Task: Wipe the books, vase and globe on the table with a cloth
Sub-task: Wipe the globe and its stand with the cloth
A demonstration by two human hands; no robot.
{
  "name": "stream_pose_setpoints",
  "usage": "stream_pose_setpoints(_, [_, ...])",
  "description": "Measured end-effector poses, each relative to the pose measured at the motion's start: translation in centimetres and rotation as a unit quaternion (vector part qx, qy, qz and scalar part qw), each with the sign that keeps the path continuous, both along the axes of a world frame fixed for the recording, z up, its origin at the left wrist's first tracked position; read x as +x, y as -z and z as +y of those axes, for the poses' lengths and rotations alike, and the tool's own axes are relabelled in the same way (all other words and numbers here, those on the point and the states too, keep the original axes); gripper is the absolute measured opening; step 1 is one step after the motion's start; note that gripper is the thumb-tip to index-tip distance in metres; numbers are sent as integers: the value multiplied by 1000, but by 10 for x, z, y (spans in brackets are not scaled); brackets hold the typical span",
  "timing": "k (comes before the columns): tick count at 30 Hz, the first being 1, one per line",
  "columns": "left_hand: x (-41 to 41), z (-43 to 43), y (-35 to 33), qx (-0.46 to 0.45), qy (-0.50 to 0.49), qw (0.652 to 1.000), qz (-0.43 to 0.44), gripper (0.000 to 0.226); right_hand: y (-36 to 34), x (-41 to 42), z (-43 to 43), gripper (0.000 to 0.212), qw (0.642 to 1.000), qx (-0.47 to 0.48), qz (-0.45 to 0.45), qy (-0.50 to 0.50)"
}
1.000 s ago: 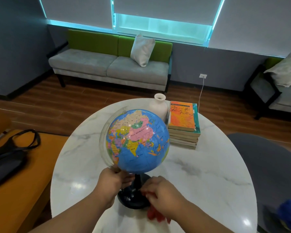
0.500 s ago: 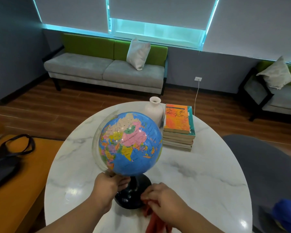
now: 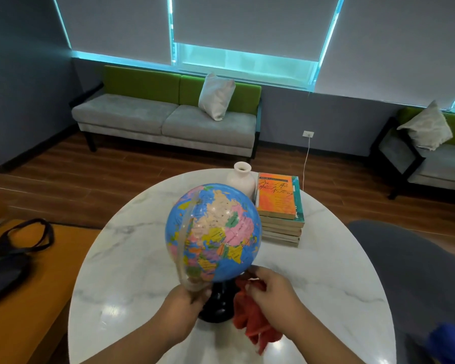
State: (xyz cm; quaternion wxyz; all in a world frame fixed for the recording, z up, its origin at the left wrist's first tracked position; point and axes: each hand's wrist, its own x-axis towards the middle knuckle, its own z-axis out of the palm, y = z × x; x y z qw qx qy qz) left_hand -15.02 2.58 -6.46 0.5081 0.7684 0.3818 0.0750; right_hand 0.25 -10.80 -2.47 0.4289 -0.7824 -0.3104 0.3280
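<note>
A blue globe (image 3: 216,232) on a black stand (image 3: 217,303) sits near the front of the round marble table (image 3: 121,271). My left hand (image 3: 180,311) grips the lower end of the globe's clear plastic arc. My right hand (image 3: 271,300) holds a red cloth (image 3: 250,324) against the underside of the globe, beside the stand. Behind the globe stand a white vase (image 3: 241,179) and, to its right, a stack of books (image 3: 280,208) with an orange cover on top.
A black bag (image 3: 8,258) lies on an orange bench (image 3: 24,324) left of the table. A grey chair (image 3: 418,279) stands at the right. Two grey-green sofas (image 3: 168,119) line the far wall across a wooden floor.
The globe has turned, with the clear arc now toward me. My right hand has risen with the cloth from the black base to the globe's underside. The camera view shifted.
</note>
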Motion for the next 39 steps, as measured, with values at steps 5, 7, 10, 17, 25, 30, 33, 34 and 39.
stream_pose_setpoints(5, [-4,1,-18,-83,-41,993,-68,10,-9,8,-4,34,997,-8,-66,33])
stream_pose_setpoints(7, [-9,1,-21,-148,-64,983,-93,17,-10,7,-8,31,998,-15,-45,37])
stream_pose_setpoints(10, [-12,-4,-22,-183,-55,976,-103,26,-5,3,-10,24,999,-31,-31,17])
stream_pose_setpoints(17, [0,-22,-20,-176,108,975,-78,25,28,-23,-7,35,995,-90,-29,-35])
stream_pose_setpoints(25, [-2,-1,-12,-150,29,988,-19,23,26,-16,-6,23,993,-65,-57,82])
stream_pose_setpoints(30, [-7,20,-7,-180,-24,983,-1,41,17,5,-1,24,998,-39,16,55])
stream_pose_setpoints(33, [-8,26,-6,-169,-21,985,9,61,7,16,3,18,997,-19,58,38])
stream_pose_setpoints(34, [-8,28,-6,-148,-20,989,14,63,4,19,4,17,997,-21,71,29])
stream_pose_setpoints(39, [2,26,-22,-156,-29,987,-26,46,-3,29,2,13,996,-58,57,-32])
